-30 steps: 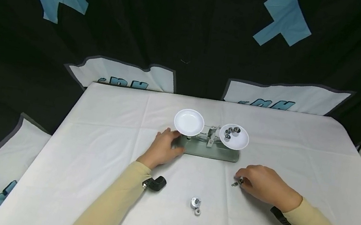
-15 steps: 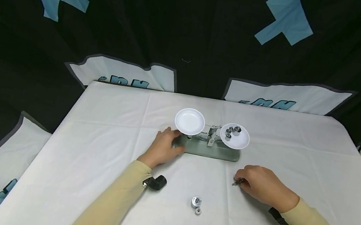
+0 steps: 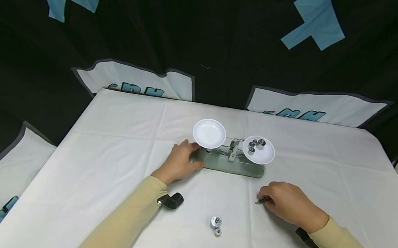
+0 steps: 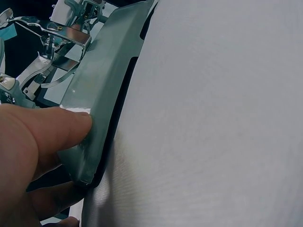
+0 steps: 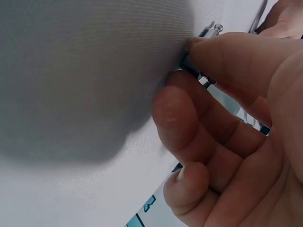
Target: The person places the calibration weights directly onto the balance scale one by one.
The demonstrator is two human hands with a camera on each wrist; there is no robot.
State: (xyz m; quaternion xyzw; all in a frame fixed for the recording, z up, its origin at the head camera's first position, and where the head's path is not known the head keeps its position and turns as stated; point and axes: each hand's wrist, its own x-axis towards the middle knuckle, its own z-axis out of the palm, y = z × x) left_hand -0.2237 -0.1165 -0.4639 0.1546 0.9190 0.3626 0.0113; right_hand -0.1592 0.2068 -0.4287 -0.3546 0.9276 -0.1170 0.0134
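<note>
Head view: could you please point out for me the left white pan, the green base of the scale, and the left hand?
Left white pan [image 3: 209,133]: head view, middle of its dish.
Green base [image 3: 230,167]: head view, front part, below the centre post.
Left hand [image 3: 178,163]: head view, back of the hand.

On my head feed I see a black fabric backdrop [image 3: 152,24] with light-blue patches [image 3: 319,21] beyond the white tablecloth [image 3: 318,144].
</note>
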